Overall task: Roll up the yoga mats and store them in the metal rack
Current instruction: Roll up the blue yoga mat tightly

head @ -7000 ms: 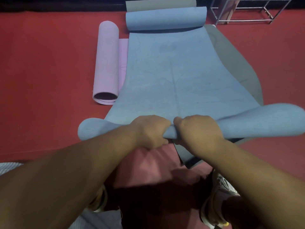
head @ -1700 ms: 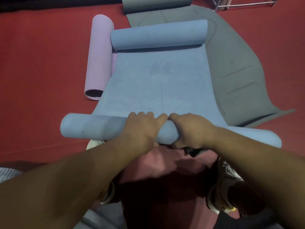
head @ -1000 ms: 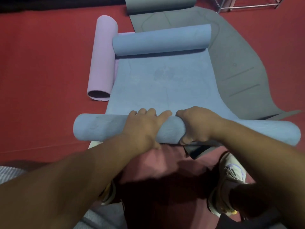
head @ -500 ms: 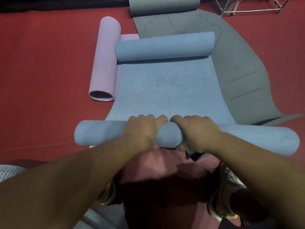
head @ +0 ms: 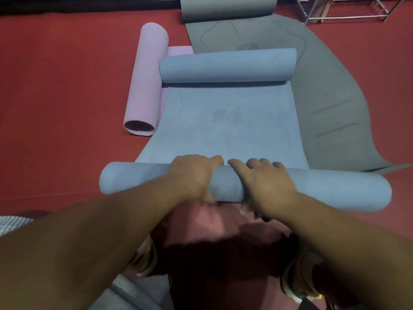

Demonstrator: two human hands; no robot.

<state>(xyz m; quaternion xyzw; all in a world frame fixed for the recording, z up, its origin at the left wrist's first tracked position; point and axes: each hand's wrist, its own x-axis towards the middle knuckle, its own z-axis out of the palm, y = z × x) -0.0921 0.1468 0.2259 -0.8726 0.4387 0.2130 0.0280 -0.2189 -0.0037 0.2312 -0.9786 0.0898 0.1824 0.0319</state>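
Nearest the camera, the near roll of the blue mat (head: 324, 189) is gripped at its middle by both hands. The left hand (head: 192, 177) is curled over the top of the roll with its fingers wrapped down the far side; the right hand (head: 266, 184) is laid over it just beside the left, its fingers draped forward and bent around the curve. The two hands are almost touching, so neither is markedly nearer to the unrolled stretch.

The roll's long axis is seen to run left to right, across the line of the forearms, with each end projecting well past the hands. Beyond the roll, the flat part of the blue mat is spread straight away from the hands, and its far end is already curled into a second roll (head: 228, 64) lying parallel to the near one. The coming push is therefore judged to be directed forward, square to the axis.

Left of the blue mat a rolled pink mat (head: 147, 81) is laid lengthwise; right of and beneath it a grey mat (head: 330, 90) is spread. Farthest off, beyond the blue mat to the right, the metal rack (head: 348, 10) is partly seen.
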